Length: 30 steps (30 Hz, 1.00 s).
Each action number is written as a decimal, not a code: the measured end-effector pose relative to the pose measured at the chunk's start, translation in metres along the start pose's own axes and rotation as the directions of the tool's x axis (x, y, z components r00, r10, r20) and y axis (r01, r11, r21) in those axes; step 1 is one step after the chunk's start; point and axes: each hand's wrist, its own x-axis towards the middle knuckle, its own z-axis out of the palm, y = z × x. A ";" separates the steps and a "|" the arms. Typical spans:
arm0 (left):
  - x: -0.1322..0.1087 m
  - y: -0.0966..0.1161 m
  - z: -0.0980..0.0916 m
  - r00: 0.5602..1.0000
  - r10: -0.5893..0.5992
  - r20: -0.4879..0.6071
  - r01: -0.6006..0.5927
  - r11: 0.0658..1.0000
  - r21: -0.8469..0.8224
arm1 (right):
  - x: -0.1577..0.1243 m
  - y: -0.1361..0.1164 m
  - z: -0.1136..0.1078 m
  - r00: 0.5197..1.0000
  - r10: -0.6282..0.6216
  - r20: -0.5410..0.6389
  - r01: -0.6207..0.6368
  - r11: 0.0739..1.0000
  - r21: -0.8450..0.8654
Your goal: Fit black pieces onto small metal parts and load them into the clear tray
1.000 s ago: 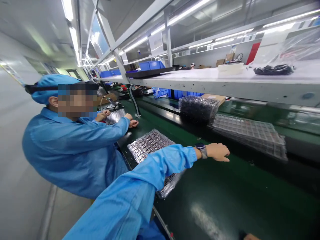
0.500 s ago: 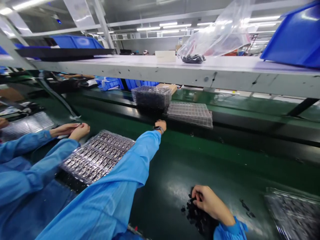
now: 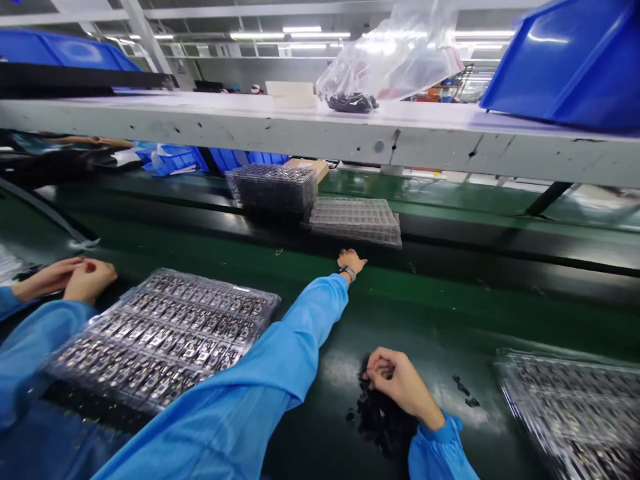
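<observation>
Black parts (image 3: pixel 383 420): one pile, front of bench (image 3: pixel 415 313); right hand (image 3: pixel 393 380) curled at its upper edge, grip unclear. At least two loose pieces (image 3: pixel 471 402) rightward. Filled trays flank: left tray (image 3: pixel 165 333), right tray (image 3: pixel 575 407), bench surface spanning between. Left hand (image 3: pixel 351 260) farther out, thumb spread, contents unclear. Two tray stacks (image 3: pixel 273 190) beyond.

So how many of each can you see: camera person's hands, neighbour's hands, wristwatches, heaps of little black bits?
Camera person's hands: 2 (left hand, right hand)
Neighbour's hands: 2
Wristwatch: 1
Heap of small black parts: 1
Total: 6
</observation>
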 end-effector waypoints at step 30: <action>-0.216 -0.101 -0.028 0.873 0.205 0.442 0.410 0.181 -0.894 | 0.007 -0.002 0.000 0.952 -0.114 -0.284 0.203 0.929 0.310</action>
